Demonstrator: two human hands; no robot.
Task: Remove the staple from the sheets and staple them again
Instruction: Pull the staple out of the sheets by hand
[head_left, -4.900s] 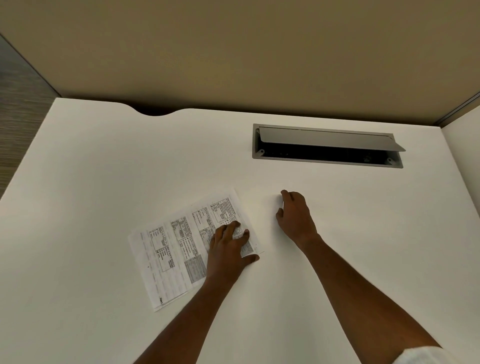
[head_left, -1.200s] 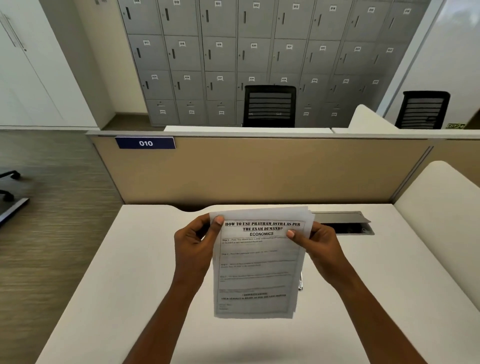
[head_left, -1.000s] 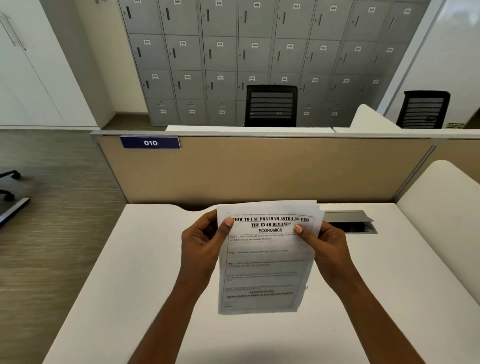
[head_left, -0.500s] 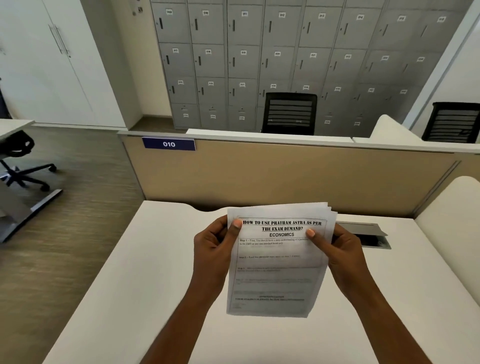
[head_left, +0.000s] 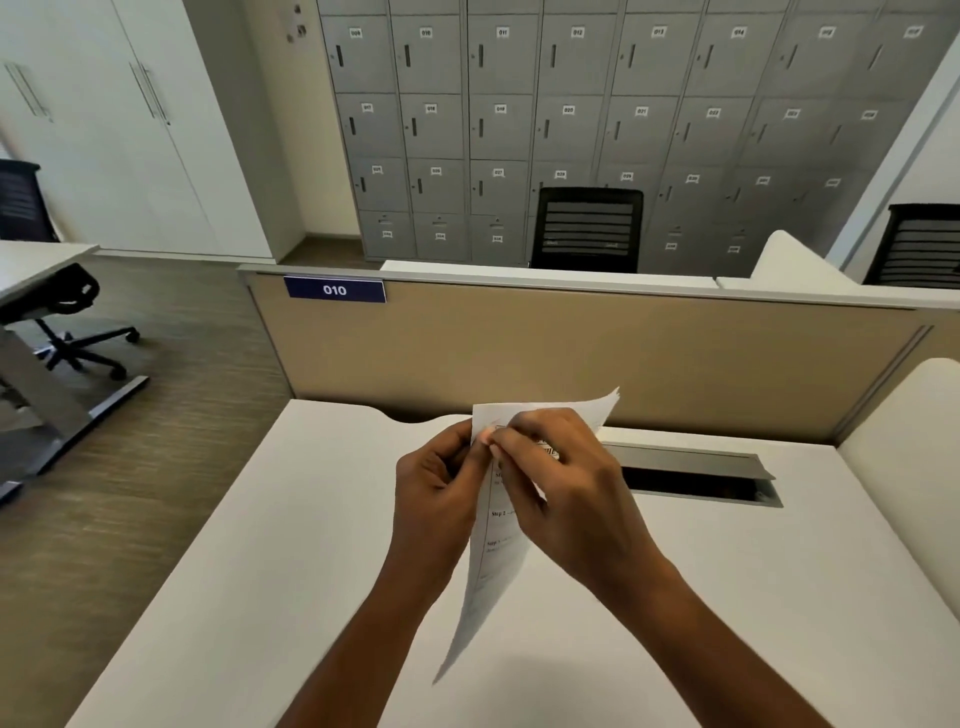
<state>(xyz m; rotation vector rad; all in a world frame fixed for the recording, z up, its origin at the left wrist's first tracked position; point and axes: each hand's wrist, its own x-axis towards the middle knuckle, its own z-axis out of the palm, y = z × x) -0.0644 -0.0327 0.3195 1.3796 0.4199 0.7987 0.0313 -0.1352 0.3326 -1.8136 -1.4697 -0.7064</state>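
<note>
Above the white tabletop (head_left: 260, 597), the left hand (head_left: 436, 499) grips the upright sheets (head_left: 485, 582) by their left edge; the right hand (head_left: 566, 488) pinches their top left corner with its fingers. Farther off stand a beige partition (head_left: 571, 353) and grey lockers (head_left: 571, 119).

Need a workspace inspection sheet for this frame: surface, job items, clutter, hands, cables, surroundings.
Surface: white desk, cable hatch with its lid raised.
Job's things: sheets held above the desk; staple and stapler not seen.
Clutter: nothing seen.
Grippers: left hand grips the sheets' left edge; right hand pinches their top-left corner.
Cables: nothing seen.
Surroundings: beige partition, grey lockers, black chair.
</note>
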